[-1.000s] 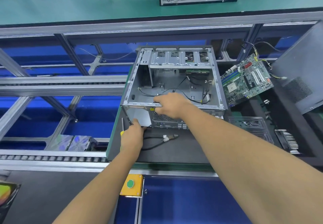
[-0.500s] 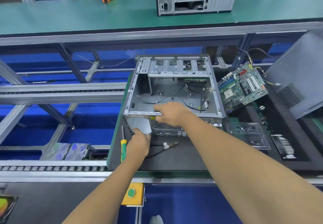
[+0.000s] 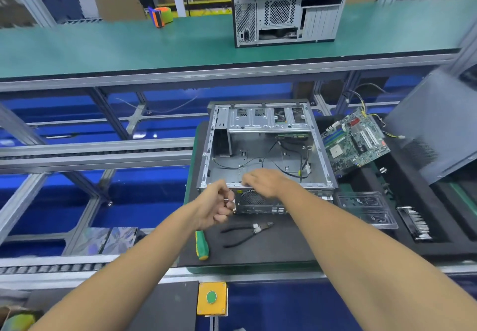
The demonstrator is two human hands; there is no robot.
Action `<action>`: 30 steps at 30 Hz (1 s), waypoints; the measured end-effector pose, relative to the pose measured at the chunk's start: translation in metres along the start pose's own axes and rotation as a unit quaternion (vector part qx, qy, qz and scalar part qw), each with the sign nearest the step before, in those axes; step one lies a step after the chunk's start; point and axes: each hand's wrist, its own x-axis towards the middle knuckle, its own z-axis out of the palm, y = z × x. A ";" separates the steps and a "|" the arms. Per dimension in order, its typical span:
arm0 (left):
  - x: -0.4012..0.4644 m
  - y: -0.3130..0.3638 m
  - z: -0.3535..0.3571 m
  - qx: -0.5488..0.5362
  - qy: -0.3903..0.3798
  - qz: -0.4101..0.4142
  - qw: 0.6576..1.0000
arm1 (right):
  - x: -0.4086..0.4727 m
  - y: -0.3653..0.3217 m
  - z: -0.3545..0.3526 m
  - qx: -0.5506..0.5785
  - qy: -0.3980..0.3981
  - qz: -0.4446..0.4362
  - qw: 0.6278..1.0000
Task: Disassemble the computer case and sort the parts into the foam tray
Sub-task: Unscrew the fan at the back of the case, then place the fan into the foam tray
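The open grey computer case lies on a black mat, with loose black cables inside it. My right hand lies on the case's near rim, fingers bent over the edge. My left hand is at the near left corner of the case's rear panel, its curled fingers pinching a small shiny metal piece. The removed motherboard leans at the right, above the black foam tray. A clear plastic part and a finned part lie in the tray.
A green-handled screwdriver and pliers lie on the mat below my hands. The dark side panel leans at the far right. Another case stands on the green bench behind. A yellow button box sits at the near edge.
My left hand has risen from the mat beside the screwdriver to the case's near left corner and now pinches a small metal piece. My right hand stays on the rim.
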 end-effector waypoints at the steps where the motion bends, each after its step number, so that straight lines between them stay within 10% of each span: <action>1: -0.003 0.007 -0.001 0.019 -0.019 0.001 1.000 | 0.001 0.000 0.000 0.011 0.002 0.014 1.000; 10: 0.036 0.072 0.000 0.240 0.116 0.250 0.931 | 0.013 0.010 -0.005 0.066 -0.006 0.051 0.996; 17: 0.079 0.064 0.005 0.339 0.113 0.226 0.906 | 0.022 0.023 0.003 0.145 0.205 0.144 0.957; 30: 0.081 0.098 0.017 0.355 0.014 0.234 0.905 | 0.003 0.031 -0.027 0.653 0.354 0.206 0.637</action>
